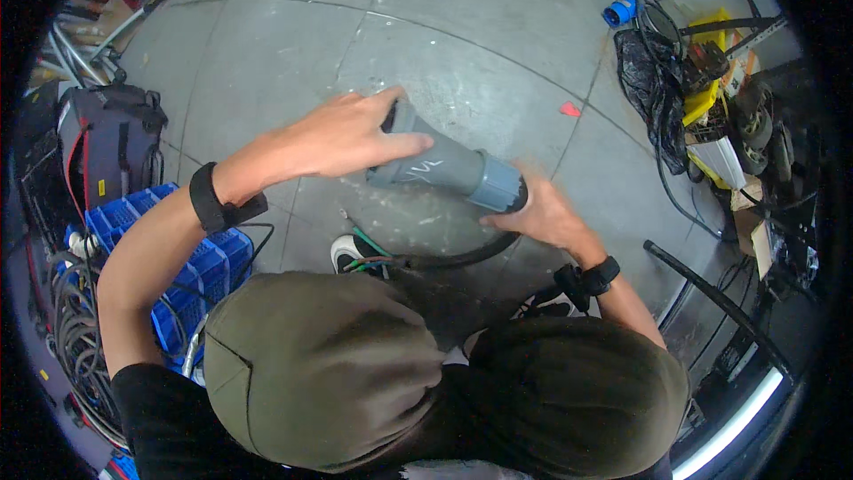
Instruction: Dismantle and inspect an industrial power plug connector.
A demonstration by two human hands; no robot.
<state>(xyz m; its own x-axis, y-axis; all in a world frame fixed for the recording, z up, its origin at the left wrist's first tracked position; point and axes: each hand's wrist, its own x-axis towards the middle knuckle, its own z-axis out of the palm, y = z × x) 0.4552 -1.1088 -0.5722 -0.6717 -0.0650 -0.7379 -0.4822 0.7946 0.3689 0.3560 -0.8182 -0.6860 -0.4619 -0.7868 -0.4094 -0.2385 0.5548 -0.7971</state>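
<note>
A grey industrial plug housing (444, 160) lies tilted between my hands, its wide end up and to the left, with pale marks scrawled on its side. My left hand (346, 135) grips the wide end, thumb along the top and fingers over the far rim. At the narrow end, my right hand (546, 212) is wrapped around the ribbed collar (498, 185). Below it a black cable (462, 258) curves leftward from near my right hand and ends in several loose wires, green ones (369, 240) among them. Whether the cable passes into the housing is hidden by my right hand.
Blue plastic crates (200, 253), coiled grey cables (80, 320) and a dark bag (111, 138) stand at left. A blue connector (619, 12), black plastic bag (649, 98) and yellow bin (706, 107) are at right. A red scrap (569, 109) lies on the grey floor (480, 62).
</note>
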